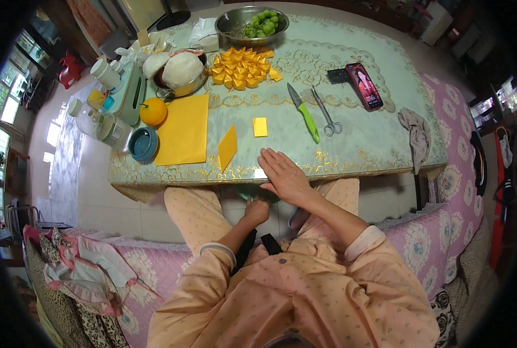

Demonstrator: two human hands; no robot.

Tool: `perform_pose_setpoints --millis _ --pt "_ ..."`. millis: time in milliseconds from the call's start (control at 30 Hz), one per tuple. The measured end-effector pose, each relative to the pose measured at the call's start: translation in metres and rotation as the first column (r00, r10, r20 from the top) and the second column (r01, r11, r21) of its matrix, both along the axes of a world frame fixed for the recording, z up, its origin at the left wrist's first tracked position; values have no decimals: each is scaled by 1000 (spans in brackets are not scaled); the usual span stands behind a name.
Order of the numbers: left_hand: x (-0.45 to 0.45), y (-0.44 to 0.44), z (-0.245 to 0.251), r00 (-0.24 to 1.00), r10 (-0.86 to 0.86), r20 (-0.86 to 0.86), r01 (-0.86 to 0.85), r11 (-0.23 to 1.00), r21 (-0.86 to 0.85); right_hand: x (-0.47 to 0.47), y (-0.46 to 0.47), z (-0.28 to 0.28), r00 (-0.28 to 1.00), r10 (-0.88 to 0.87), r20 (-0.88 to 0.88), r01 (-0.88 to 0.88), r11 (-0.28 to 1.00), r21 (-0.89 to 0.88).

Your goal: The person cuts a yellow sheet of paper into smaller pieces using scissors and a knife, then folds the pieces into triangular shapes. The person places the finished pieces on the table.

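Note:
My right hand [285,176] rests flat at the table's front edge with nothing visible in it. Below the edge, my left hand [257,210] is at the rim of a green container [241,191] mostly hidden under the table; its fingertips are partly hidden, so its grip is unclear. On the tabletop in front lie a small gold paper rectangle [260,127] and a folded gold paper diamond [227,148]. To their left is a large gold paper sheet [183,130]. Farther back sits a heap of folded gold paper pieces [240,67].
A green-handled knife [307,121], scissors [325,111], a phone [365,87] and a crumpled cloth [415,130] lie to the right. At left stand a teal bowl [143,144], an orange fruit [153,112] and jars. A metal bowl [223,30] holds green grapes at the back.

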State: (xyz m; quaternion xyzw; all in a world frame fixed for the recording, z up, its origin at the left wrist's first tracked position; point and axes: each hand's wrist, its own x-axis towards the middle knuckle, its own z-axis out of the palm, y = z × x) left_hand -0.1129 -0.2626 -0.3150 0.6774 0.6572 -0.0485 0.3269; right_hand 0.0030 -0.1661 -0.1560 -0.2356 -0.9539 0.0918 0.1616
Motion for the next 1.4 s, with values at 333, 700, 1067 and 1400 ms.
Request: perform_pose_setpoints --millis 333,700,1067,1400 --pt "-1 -1 -41 1000 -27 14 28 992 -123 0 1 -1 1000 0 31 0 1000 4" --pt "0 -4 31 969 20 244 -64 982 175 1 -4 -1 999 -1 39 2 1000 -10" --pt "-13 -14 114 716 204 668 -620 625 474 5 -42 -12 995 -67 -79 62 996 -64" --pt "-33 -11 141 727 293 620 -685 368 629 9 -58 -11 971 82 -224 -131 967 -218"
